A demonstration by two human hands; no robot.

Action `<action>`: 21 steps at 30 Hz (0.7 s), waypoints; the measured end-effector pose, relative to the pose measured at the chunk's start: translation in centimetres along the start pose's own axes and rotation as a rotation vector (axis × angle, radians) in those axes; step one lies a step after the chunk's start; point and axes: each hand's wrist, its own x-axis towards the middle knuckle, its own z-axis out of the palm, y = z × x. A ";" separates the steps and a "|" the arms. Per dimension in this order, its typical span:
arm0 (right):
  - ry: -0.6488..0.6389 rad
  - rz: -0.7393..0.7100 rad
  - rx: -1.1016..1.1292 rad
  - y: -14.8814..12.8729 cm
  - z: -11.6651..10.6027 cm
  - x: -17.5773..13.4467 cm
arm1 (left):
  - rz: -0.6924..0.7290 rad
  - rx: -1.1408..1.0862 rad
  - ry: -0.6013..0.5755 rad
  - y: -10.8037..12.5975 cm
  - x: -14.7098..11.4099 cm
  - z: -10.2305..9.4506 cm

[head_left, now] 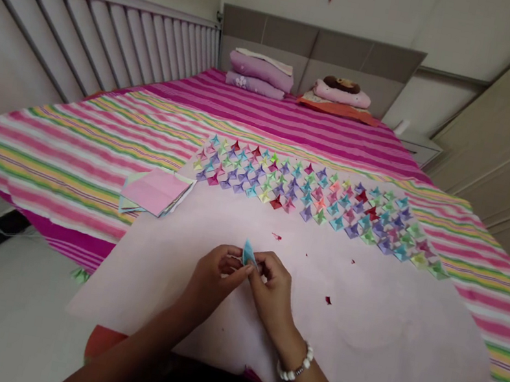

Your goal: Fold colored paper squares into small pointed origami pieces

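Observation:
A small folded piece of blue paper (248, 253) stands up between my two hands, above a large pale sheet (160, 280) spread on the bed. My left hand (221, 272) pinches it from the left with thumb and fingers. From the right, my right hand (272, 283) grips its lower part, with a white bead bracelet on the wrist. My fingertips hide the bottom of the fold. Beyond my hands, rows of colourful folded paper pieces (276, 202) cover the far part of the sheet.
A stack of square papers (156, 192), pink on top, lies left on the striped bedspread (77, 136). Small red scraps (328, 300) dot the sheet. A light green folded piece (80, 275) is on the floor. Folded bedding (260, 73) sits by the headboard; a railing (115, 34) runs along the left.

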 end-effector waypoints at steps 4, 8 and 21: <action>0.012 -0.070 -0.039 -0.4 0.2 -0.1 | -0.024 0.026 0.024 0.3 -0.1 0.3; 0.026 -0.052 -0.007 -0.2 0.3 -0.2 | -0.015 0.058 0.031 0.2 0.0 0.2; 0.047 0.347 0.495 0.7 -0.1 0.5 | -0.127 -0.163 -0.058 0.1 0.5 -0.8</action>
